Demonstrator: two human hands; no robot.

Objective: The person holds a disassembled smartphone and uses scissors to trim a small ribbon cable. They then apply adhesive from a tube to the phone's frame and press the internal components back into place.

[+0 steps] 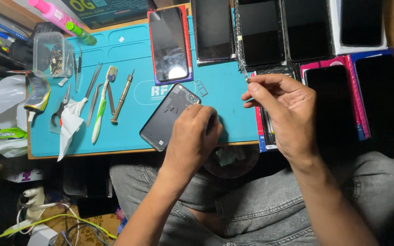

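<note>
I am looking down on a teal work mat, and I am placing everything else against it. My left hand is resting palm-down near the mat's front edge, fingers curled over the lower right corner of a dark phone that is lying back-up and slanted on the mat; the hand is pressing on it rather than wrapping around it. A small metal card tray is sitting on the mat just beyond the phone's top corner.

My right hand is hovering over the mat's right edge, thumb and forefinger pinched shut on a tiny dark part, too small for me to tell what it is. A thin clear strip is running from that pinch up past the mat's far edge.

Toward the mat's left side, a toothbrush, a small screwdriver, tweezers and a crumpled white tissue are lying together. A clear plastic box is standing at the far left corner. A phone in a red-edged wrapper is lying on the mat's far edge, and more dark screens are lined up beyond and to the right of the mat.
</note>
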